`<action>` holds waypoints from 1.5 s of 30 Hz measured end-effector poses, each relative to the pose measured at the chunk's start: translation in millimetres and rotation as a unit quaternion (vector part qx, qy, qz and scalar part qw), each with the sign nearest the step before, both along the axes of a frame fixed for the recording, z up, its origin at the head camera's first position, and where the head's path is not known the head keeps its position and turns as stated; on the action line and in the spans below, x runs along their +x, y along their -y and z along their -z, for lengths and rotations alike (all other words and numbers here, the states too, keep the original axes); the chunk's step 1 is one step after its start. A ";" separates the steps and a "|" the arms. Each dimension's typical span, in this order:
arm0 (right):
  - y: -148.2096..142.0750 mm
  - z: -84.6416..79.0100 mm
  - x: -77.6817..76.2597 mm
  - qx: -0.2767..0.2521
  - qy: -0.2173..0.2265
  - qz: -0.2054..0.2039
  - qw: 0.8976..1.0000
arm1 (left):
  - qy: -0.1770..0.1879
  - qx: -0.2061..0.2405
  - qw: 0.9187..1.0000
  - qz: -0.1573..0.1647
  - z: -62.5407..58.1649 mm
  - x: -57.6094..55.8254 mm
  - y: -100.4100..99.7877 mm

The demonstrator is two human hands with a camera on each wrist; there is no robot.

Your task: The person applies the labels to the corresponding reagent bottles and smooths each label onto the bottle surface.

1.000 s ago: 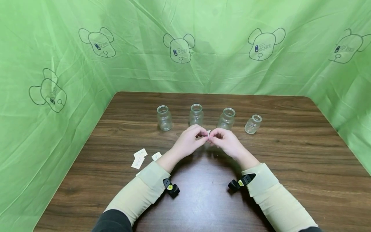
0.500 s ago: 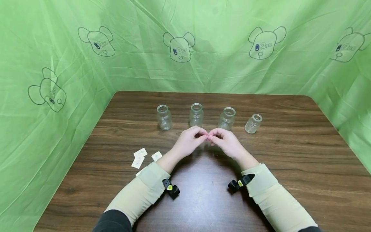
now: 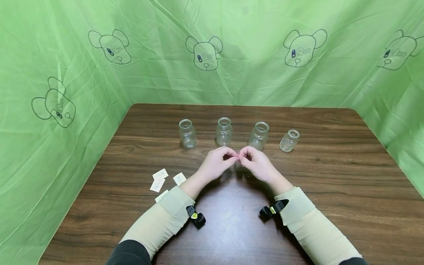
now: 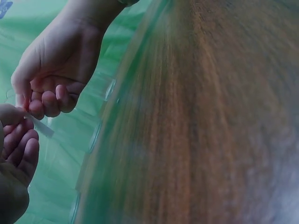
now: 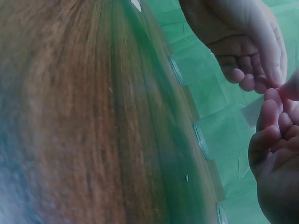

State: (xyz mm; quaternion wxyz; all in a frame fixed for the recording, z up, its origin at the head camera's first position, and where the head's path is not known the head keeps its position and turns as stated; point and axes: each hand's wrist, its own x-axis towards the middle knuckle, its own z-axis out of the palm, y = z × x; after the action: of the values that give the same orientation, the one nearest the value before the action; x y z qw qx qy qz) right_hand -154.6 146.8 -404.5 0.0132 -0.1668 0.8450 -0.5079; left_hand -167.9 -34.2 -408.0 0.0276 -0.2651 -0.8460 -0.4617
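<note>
The left hand and right hand pinch a thin, flat, pale slip between thumb and fingertips, its end jutting free. Beyond the slip, four round-mouthed clear glass jars stand on the wood-grained table.

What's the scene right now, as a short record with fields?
Left grip: pinches paper slip
Right grip: fingertips meet the left's, pinching the same slip
Slip's writing: cannot tell
Glass jars: four, open-mouthed, in a row; rightmost jar smallest
Loose slips: at least four, beside the left sleeve
Surface: brown table
Backdrop: green cloth with animal-face drawings
</note>
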 end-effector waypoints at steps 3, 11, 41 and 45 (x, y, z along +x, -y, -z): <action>3.9 -13.2 7.0 0.006 0.001 -0.001 1.000 | 0.012 -0.004 1.000 -0.002 0.9 -0.5 0.4; 8.4 -31.2 17.7 0.025 0.000 -0.020 0.999 | 0.044 0.004 0.999 -0.005 2.1 -1.5 2.5; -18.5 -16.3 14.8 0.015 0.017 0.029 0.999 | 0.058 0.010 0.996 -0.065 10.3 4.2 23.6; -20.3 -27.2 21.0 0.022 0.021 0.033 0.999 | 0.061 0.007 0.996 -0.066 10.7 4.5 27.1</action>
State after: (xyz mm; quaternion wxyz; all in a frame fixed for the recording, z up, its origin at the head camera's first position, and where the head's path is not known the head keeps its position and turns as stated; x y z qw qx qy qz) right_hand -133.7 167.1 -377.3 0.0181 -0.1282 0.8605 -0.4927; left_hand -163.3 -61.4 -418.7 0.0082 -0.1795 -0.8585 -0.4802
